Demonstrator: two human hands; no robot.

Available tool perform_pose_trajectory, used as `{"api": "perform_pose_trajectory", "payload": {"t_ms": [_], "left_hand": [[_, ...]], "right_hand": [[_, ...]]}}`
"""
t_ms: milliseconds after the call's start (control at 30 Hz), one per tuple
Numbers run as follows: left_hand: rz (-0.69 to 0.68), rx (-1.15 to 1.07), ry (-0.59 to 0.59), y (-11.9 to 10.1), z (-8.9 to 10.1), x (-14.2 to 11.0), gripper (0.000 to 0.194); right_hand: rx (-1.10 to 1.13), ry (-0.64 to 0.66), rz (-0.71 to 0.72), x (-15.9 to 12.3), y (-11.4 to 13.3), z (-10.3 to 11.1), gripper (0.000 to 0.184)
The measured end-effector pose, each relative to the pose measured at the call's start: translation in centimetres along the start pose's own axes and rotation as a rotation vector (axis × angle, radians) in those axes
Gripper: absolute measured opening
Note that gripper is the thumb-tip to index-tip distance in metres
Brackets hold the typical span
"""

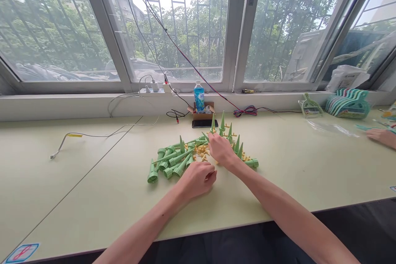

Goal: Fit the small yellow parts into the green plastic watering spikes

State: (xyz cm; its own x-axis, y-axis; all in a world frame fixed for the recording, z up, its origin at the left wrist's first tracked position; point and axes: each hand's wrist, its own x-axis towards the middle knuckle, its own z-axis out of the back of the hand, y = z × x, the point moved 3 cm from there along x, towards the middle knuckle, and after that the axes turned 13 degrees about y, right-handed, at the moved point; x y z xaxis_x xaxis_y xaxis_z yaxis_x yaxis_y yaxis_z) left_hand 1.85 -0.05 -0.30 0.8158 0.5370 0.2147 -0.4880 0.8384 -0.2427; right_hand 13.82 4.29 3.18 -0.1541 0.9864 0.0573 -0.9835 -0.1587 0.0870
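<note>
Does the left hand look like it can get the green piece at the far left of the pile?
Probably yes: the left hand is nearby, and nothing covers that green piece from the front. Other green pieces lie between, so it may have to go around them.

Bare left hand loosely curled on pale yellow-green tabletop, just beside heap of hollow green plastic spikes. Bare right hand among spikes and small yellow plastic pieces. Flat black phone behind heap.
</note>
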Motion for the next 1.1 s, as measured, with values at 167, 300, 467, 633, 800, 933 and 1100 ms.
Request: {"api": "perform_pose_trajectory", "payload": {"t_ms": [167,300,467,633,800,933,1100], "left_hand": [[0.07,-0.051,-0.029,0.3,0.1,0.1,0.031],[0.109,-0.096,-0.063,0.5,0.3,0.2,0.033],[0.142,-0.118,-0.11,0.7,0.6,0.3,0.034],[0.188,-0.162,-0.182,0.8,1.1,0.2,0.033],[0.249,-0.254,-0.307,1.3,1.4,0.0,0.019],[0.277,-0.391,-0.355,1.5,1.5,0.1,0.008],[0.294,-0.47,-0.358,1.5,1.6,0.2,0.021]], "right_hand": [[0.076,-0.073,0.002,-0.2,-0.1,0.0,0.022],[0.145,-0.16,0.018,-0.4,-0.1,0.4,0.027],[0.278,-0.31,0.077,-0.7,0.1,1.0,0.035],[0.459,-0.453,0.211,-1.6,0.0,0.6,0.033],[0.626,-0.506,0.245,-2.5,-0.8,-1.1,0.024],[0.784,-0.519,0.277,-2.8,-0.9,-1.9,0.022],[0.943,-0.425,0.265,-2.9,-0.4,-2.2,0.023]]}}
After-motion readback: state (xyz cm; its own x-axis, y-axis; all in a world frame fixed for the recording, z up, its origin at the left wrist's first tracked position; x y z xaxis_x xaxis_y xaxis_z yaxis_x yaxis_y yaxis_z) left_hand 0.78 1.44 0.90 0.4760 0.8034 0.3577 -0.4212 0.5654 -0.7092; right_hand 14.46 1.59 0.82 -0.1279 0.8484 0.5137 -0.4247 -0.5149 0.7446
